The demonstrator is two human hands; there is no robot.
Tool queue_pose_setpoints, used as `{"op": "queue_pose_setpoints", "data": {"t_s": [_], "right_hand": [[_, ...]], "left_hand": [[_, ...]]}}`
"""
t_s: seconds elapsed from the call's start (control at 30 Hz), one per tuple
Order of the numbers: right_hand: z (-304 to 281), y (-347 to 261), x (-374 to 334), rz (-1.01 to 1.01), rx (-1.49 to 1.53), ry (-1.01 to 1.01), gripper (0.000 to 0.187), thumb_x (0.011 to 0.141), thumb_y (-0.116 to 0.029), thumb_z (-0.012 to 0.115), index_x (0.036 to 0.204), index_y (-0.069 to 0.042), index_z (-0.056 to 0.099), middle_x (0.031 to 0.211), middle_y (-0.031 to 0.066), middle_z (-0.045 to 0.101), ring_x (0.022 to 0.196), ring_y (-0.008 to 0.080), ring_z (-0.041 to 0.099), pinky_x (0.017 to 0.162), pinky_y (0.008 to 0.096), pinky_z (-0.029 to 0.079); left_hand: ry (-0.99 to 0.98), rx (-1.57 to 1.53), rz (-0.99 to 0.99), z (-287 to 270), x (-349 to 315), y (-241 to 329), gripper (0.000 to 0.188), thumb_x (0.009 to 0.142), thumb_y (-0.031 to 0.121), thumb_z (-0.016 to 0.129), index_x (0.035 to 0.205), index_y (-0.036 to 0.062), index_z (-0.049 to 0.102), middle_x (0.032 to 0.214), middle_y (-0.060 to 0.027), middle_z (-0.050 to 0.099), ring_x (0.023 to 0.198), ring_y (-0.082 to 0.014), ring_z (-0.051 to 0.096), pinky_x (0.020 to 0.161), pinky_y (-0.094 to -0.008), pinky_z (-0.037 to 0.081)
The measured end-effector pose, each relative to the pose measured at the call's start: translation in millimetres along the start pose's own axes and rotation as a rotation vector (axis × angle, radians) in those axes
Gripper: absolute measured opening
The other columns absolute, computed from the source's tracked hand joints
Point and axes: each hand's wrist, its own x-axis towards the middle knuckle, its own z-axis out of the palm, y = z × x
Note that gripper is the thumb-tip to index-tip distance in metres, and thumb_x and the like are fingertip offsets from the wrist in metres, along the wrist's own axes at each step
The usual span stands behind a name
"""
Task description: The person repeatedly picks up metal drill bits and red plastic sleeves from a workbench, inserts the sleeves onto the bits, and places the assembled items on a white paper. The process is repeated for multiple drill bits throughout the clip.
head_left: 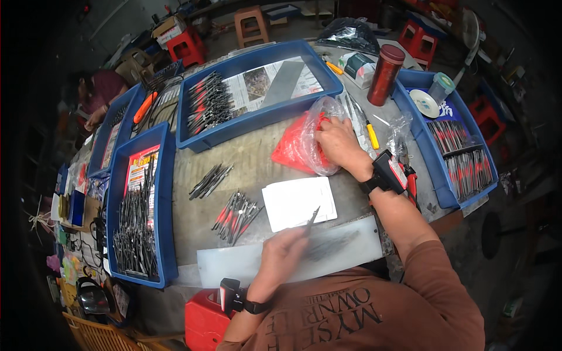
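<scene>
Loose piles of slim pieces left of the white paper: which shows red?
The black-and-red pile of slim pieces, nearer the left hand; the other pile lies farther off and looks all dark.

At the centre of the frame, a clear bag (309,153) shows bright red pieces (288,146) above plain white cards (295,199). Left of these, the upper bundle (212,180) of sticks is dark grey, the lower bundle (236,217) mixed black and red; the thin stick (314,216) at lower centre is dark. The upper tray (257,118), left tray (167,205) and right tray (426,164) are blue. The board (228,262) is milky white, the shirt (421,310) brown with black lettering.
</scene>
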Motion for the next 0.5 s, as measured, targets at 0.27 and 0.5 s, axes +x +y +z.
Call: {"op": "queue_pose_setpoints", "data": {"t_s": [0.27,0.5], "right_hand": [[-10,3,-10,-0.041,0.265,0.214,0.007,0.071,-0.011,0.062,0.075,-0.006,0.061,0.081,0.0074,0.057,0.079,0.0251,0.053,0.069,0.0352,0.038],[-45,-18,-30,0.402,1.089,0.079,0.006,0.079,-0.008,0.061,0.077,-0.003,0.059,0.067,-0.0008,0.050,0.062,0.0076,0.046,0.059,0.0223,0.038]], "left_hand": [[0.010,-0.218,-0.080,-1,1,1,0.014,0.084,0.004,0.059,0.097,-0.0011,0.061,0.079,0.0015,0.058,0.071,-0.0045,0.050,0.063,-0.0178,0.041],[0.077,-0.461,-0.109,0,3,12,0.018,0.085,0.009,0.059,0.100,-0.0013,0.060,0.080,-0.0023,0.061,0.070,-0.0070,0.055,0.059,-0.0185,0.043]]}}
